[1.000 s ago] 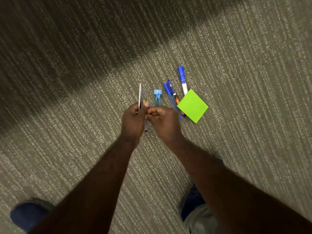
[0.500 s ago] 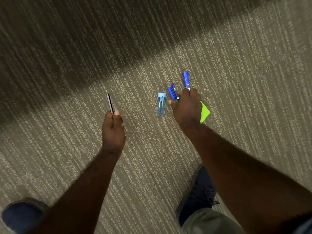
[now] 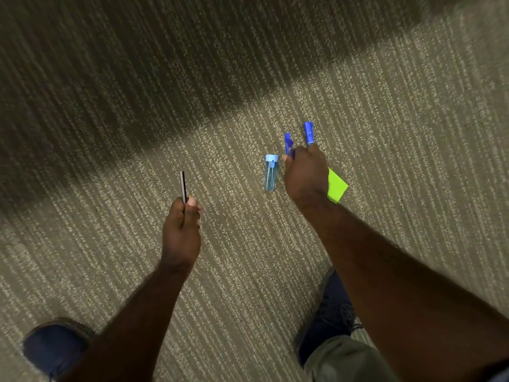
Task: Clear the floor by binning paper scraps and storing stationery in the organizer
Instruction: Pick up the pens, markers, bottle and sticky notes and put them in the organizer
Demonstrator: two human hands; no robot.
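My left hand [image 3: 181, 232] is closed around a thin dark stick-like item [image 3: 183, 187], a pen or pencil, that points up and away from me. Over the carpet, my right hand [image 3: 305, 175] curls its fingers around the blue pens [image 3: 288, 142] and the blue marker [image 3: 309, 133], whose tips stick out past my knuckles. A small clear blue tube with a light-blue cap [image 3: 270, 172] lies on the carpet just left of that hand. A bright green sticky-note pad [image 3: 336, 186] lies partly hidden under my right hand.
Striped beige carpet [image 3: 413, 133] covers the whole view, with a dark shadow band across the top left. My blue shoes show at bottom left [image 3: 52, 348] and bottom centre-right [image 3: 327, 315]. No bin or organizer is in view.
My hands, together a second ago, have separated: the left carried the dark stick leftward, the right reached over to the blue pens and marker and closed around them.
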